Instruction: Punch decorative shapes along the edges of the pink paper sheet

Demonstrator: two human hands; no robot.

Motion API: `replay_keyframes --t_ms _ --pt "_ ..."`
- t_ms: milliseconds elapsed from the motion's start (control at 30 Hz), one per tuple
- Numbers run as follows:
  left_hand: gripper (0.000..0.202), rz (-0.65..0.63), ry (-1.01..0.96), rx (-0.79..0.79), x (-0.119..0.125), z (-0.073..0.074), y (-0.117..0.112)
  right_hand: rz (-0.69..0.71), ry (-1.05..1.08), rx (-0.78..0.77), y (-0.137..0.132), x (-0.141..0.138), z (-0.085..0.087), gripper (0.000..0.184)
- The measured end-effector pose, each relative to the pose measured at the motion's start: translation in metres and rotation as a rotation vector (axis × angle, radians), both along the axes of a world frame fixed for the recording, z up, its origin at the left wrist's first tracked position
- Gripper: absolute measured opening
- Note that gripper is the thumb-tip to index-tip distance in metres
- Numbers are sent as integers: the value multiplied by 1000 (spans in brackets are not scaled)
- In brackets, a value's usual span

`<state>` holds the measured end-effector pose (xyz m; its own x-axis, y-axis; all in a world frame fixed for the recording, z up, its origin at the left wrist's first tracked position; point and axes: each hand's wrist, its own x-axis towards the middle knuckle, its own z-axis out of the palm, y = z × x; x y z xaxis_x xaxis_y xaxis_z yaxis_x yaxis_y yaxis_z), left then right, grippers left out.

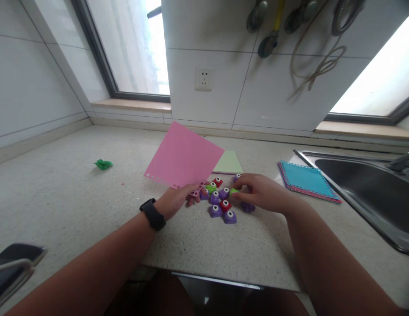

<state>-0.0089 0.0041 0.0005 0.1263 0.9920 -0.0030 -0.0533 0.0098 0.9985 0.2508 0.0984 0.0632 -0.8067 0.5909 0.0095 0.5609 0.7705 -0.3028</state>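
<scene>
My left hand [182,196] pinches one corner of a pink sheet of paper [186,153], which is raised and tilted above the counter. Small shapes are punched along the sheet's lower edge. Fingers of my right hand [258,191] close around a green craft punch [233,192]. Around it lie several other small craft punches, among them a purple punch [229,217], a red punch [225,205] and another green punch [211,188]. A purple punch [247,207] is partly hidden beneath my right hand.
Pale green paper [229,162] lies behind the punches. A stack of coloured sheets with punched edges, blue on top [308,179], sits beside the sink [372,184]. Crumpled green paper [103,164] is at left, and a phone [18,263] near the front left.
</scene>
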Motion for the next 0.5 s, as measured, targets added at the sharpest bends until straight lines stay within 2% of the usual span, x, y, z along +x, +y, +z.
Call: replay_keyframes --t_ms 133,300,400,500 --pt "38 85 -7 -20 0 -4 1 58 -20 59 1 -3 -4 34" --pt "31 167 -130 -51 0 -9 2 93 -22 58 2 -4 -8 35" --pt "27 192 -189 -55 0 -11 3 72 8 80 5 -4 -12 30" --pt "31 208 -199 -49 1 -11 3 -10 12 116 8 -5 -19 27"
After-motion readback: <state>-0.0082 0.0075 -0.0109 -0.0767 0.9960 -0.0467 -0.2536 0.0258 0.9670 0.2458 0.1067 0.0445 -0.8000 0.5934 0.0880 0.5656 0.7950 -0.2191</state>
